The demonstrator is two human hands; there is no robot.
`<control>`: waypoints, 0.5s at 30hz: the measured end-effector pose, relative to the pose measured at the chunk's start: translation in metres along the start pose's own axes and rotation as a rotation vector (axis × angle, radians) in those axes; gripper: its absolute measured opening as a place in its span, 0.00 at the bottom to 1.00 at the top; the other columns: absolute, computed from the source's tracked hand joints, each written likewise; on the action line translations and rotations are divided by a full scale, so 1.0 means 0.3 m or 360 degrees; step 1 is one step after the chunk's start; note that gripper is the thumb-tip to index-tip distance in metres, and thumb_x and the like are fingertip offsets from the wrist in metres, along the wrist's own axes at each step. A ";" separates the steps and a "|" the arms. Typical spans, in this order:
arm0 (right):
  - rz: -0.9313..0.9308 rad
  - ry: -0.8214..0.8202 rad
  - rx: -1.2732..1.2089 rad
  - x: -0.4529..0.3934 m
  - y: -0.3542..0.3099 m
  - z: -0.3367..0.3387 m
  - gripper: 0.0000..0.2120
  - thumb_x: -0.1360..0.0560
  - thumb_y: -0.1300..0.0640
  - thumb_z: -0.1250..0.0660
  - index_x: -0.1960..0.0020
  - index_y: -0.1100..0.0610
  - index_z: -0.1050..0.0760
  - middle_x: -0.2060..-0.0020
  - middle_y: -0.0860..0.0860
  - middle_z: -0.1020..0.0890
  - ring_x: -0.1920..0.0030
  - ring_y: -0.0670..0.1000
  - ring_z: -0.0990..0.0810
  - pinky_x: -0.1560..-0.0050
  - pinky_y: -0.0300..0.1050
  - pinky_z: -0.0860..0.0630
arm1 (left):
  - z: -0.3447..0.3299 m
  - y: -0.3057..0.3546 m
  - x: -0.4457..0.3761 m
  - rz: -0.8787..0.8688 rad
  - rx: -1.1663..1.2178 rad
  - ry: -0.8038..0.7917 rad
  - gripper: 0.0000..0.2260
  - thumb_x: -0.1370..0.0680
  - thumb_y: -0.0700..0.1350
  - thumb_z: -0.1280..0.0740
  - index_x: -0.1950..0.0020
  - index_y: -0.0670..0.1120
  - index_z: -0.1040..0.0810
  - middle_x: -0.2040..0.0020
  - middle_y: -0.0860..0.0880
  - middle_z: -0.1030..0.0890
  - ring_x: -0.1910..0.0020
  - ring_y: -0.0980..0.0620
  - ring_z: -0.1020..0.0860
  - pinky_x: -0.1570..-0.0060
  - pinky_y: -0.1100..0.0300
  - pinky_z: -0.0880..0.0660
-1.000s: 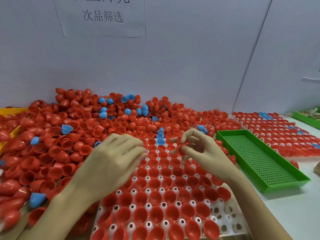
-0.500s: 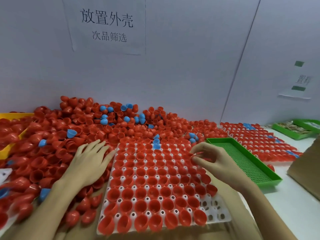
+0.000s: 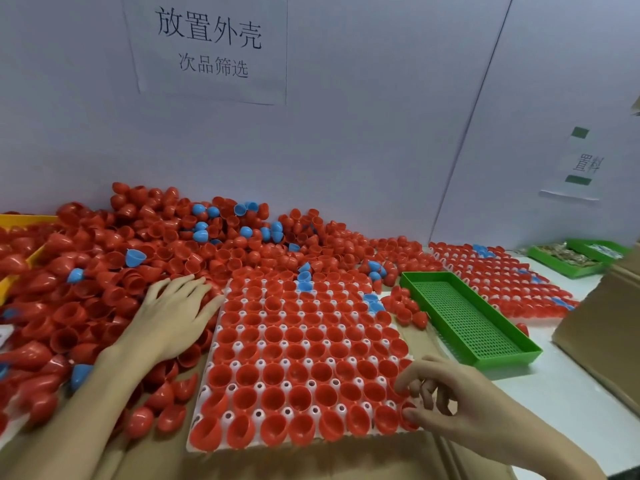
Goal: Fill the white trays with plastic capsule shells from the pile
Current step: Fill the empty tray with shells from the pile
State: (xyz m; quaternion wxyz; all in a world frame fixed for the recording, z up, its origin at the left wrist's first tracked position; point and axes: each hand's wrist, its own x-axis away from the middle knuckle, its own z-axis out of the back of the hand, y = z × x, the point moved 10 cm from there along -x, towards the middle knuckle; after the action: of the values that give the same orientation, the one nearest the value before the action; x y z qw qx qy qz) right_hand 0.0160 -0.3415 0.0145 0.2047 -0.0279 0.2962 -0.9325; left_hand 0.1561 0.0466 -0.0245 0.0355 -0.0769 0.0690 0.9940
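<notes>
A white tray [image 3: 229, 388] lies in front of me, its holes filled with red capsule shells and a few blue ones [image 3: 304, 285] near its far edge. A big pile of red and blue shells [image 3: 104, 271] spreads to the left and behind it. My left hand [image 3: 173, 317] rests flat on the pile beside the tray's left edge, fingers spread. At the tray's near right corner, my right hand [image 3: 450, 403] has its fingers curled and pinches a red shell [image 3: 408, 410] sitting there.
An empty green mesh tray [image 3: 464, 317] lies right of the white tray, with a second filled white tray [image 3: 502, 282] behind it. A cardboard box [image 3: 606, 334] stands at the right, green trays [image 3: 571, 261] at the far right, a yellow bin [image 3: 20, 220] at the far left.
My right hand has come from the tray's far right side down to its near right corner. My left hand moved off the tray and now lies spread on the pile.
</notes>
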 end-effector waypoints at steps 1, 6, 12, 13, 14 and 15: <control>-0.0001 -0.0022 -0.0016 -0.002 -0.004 0.007 0.11 0.25 0.45 0.22 0.44 0.39 0.18 0.51 0.41 0.19 0.58 0.49 0.20 0.57 0.37 0.23 | -0.001 0.000 -0.001 0.0000 0.0018 0.0007 0.39 0.22 0.68 0.65 0.18 0.53 0.36 0.17 0.57 0.39 0.17 0.57 0.47 0.19 0.51 0.56; 0.0074 -0.0004 -0.0002 -0.049 -0.037 0.073 0.06 0.23 0.39 0.28 0.47 0.37 0.16 0.56 0.43 0.16 0.59 0.48 0.18 0.60 0.37 0.23 | 0.025 0.013 0.002 -0.0045 0.0103 0.0150 0.22 0.12 0.52 0.52 0.20 0.52 0.33 0.20 0.56 0.33 0.19 0.57 0.41 0.20 0.53 0.51; 0.0210 0.0086 -0.0325 -0.303 -0.092 0.112 0.10 0.20 0.43 0.31 0.52 0.47 0.15 0.64 0.49 0.18 0.67 0.44 0.24 0.65 0.38 0.27 | 0.100 0.004 0.017 -0.0104 0.0213 0.0408 0.16 0.17 0.37 0.36 0.30 0.49 0.21 0.34 0.54 0.20 0.32 0.53 0.26 0.28 0.54 0.36; 0.0212 0.0099 -0.0348 -0.354 -0.089 0.110 0.10 0.19 0.46 0.32 0.52 0.49 0.14 0.65 0.49 0.18 0.67 0.46 0.24 0.65 0.40 0.27 | 0.104 0.007 0.021 -0.0119 0.0217 0.0417 0.15 0.17 0.38 0.34 0.32 0.49 0.20 0.36 0.54 0.20 0.34 0.53 0.25 0.29 0.54 0.34; 0.0192 0.0110 -0.0366 -0.403 -0.080 0.106 0.10 0.18 0.49 0.32 0.52 0.51 0.14 0.66 0.49 0.19 0.67 0.46 0.24 0.65 0.41 0.27 | 0.109 0.010 0.024 -0.0132 0.0218 0.0424 0.15 0.18 0.39 0.33 0.32 0.49 0.20 0.37 0.55 0.20 0.35 0.53 0.25 0.31 0.55 0.33; 0.0156 0.0119 -0.0387 -0.449 -0.066 0.101 0.10 0.17 0.51 0.32 0.51 0.52 0.14 0.66 0.49 0.19 0.68 0.47 0.25 0.65 0.41 0.27 | 0.114 0.013 0.027 -0.0144 0.0213 0.0432 0.14 0.18 0.39 0.32 0.33 0.49 0.19 0.38 0.56 0.20 0.36 0.53 0.26 0.32 0.55 0.32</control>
State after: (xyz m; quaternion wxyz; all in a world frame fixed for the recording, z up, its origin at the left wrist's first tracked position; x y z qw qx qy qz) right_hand 0.1372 -0.2897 0.0598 0.2339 -0.0034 0.4154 -0.8790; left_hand 0.1427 0.0482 0.0081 0.0756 -0.2112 0.1357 0.9650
